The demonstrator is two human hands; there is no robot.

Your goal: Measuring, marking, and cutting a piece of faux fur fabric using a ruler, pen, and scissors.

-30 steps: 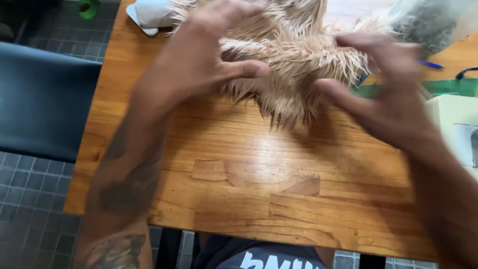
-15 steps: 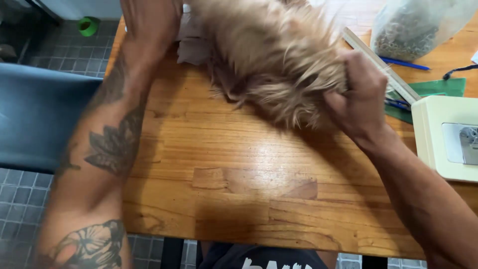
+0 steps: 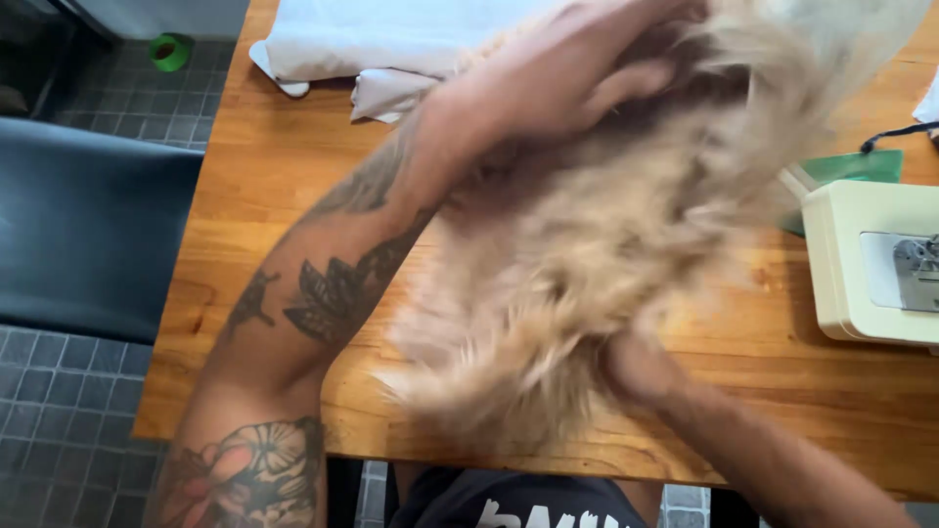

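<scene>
Since the fur piece [image 3: 587, 244] is motion-blurred, its edges are unreadable. Right hand [image 3: 636, 367] is half buried gripping it; left hand [image 3: 567, 78] clutches its top. Sewing machine [image 3: 871, 264] is cropped at the bench [image 3: 254, 205] edge.

Long-pile tan faux fur [image 3: 597, 244], shaggy and matt, blurred. Tabletop [image 3: 274, 186] of jointed wood strips, orange-brown, smooth with soft sheen. White cloth [image 3: 391, 39], limp and matt. Sewing machine [image 3: 871, 264] in cream plastic, smooth; its plate looks like brushed metal. Floor tiles [image 3: 59, 430] grey, matt.
</scene>
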